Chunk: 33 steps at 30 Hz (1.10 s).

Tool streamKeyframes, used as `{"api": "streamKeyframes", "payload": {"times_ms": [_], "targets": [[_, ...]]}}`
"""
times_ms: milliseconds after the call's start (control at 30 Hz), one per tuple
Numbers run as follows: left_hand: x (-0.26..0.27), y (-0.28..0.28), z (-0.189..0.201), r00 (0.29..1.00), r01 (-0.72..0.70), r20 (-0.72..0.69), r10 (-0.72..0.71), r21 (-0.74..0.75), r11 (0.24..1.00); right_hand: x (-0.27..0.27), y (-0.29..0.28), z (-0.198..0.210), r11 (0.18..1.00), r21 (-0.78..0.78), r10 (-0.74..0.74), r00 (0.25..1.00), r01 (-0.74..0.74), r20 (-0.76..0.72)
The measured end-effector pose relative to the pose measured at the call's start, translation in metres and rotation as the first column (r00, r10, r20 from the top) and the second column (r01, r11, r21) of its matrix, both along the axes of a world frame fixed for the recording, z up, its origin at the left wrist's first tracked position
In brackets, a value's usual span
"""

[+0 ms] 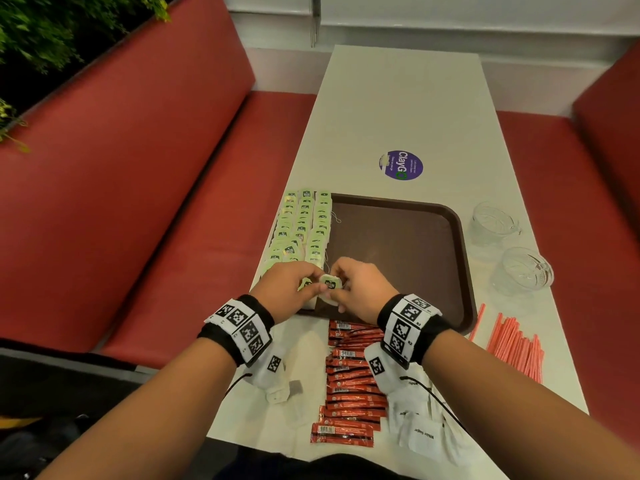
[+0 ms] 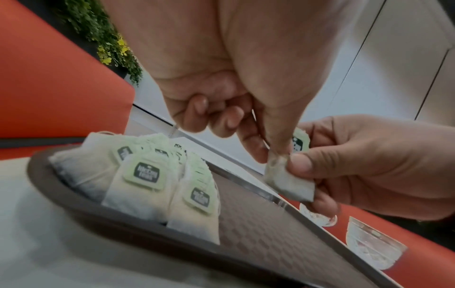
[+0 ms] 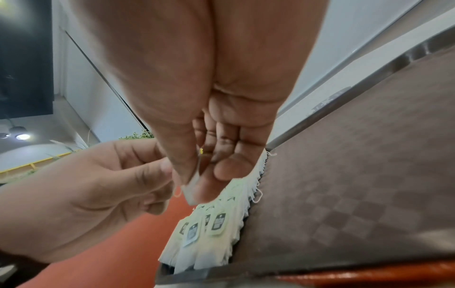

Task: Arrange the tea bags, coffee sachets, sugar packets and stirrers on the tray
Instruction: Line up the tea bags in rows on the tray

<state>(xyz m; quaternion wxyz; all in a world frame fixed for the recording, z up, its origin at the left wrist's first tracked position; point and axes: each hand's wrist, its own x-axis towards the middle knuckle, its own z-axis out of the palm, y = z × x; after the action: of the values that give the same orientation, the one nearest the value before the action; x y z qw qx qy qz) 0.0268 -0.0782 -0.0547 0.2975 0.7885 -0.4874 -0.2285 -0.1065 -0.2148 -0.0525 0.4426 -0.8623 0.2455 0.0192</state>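
- Your left hand [image 1: 290, 287] and right hand [image 1: 360, 289] meet over the near-left corner of the tray [image 1: 464, 258], both grips pinching one tea bag [image 1: 329, 284] between thumb and fingertips.
- In the left wrist view the tea bag [image 2: 288, 183] hangs clear above the tray floor, your right thumb pressed on its paper pouch; the green tag sits behind your left fingers [image 2: 197, 117].
- A second green tag seems to sit under your left hand, though the view there is too crowded to be sure.
- The tea bag rows [image 1: 303, 226] lie overlapped along the tray's left side.
- The red coffee sachets [image 1: 349, 386] lie in a column on the white surface [image 1: 398, 105], just in front of the tray.
- The white sugar packets [image 1: 419, 427] lie right of the sachets, partly under your right forearm.
- The pink stirrers [image 1: 516, 348] lie in a loose bundle near the right edge.
- Two clear glass bowls [image 1: 523, 271] stand right of the tray.
- A purple round sticker [image 1: 401, 165] lies beyond the tray.
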Motion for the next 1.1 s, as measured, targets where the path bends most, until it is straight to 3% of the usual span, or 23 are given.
{"api": "streamKeyframes", "payload": {"times_ms": [100, 267, 467, 633, 833, 1100], "targets": [[0.012, 0.008, -0.005, 0.992, -0.127, 0.017, 0.127, 0.028, 0.991, 0.006, 0.001, -0.004, 0.999, 0.022, -0.025, 1.0, 0.025, 0.001], [0.037, 0.026, -0.013, 0.944, -0.327, 0.075, 0.32, 0.119, 0.937, 0.015, -0.002, -0.014, 0.971, -0.226, 0.039, 0.98, -0.084, -0.197], [0.041, 0.029, -0.027, 0.964, -0.266, 0.107, 0.244, 0.325, 0.908, 0.042, 0.011, -0.018, 0.934, -0.292, 0.099, 0.933, -0.207, -0.346], [0.037, 0.028, -0.029, 0.94, -0.318, 0.216, 0.265, 0.262, 0.911, 0.056, 0.019, -0.026, 0.918, -0.311, 0.11, 0.912, -0.245, -0.395], [0.034, 0.029, -0.035, 0.967, -0.146, 0.248, 0.061, 0.343, 0.928, 0.059, 0.015, -0.028, 0.924, -0.314, 0.092, 0.925, -0.217, -0.369], [0.039, 0.026, -0.034, 0.953, -0.111, 0.304, -0.003, 0.356, 0.928, 0.056, 0.017, -0.026, 0.922, -0.31, 0.114, 0.929, -0.231, -0.351]]}}
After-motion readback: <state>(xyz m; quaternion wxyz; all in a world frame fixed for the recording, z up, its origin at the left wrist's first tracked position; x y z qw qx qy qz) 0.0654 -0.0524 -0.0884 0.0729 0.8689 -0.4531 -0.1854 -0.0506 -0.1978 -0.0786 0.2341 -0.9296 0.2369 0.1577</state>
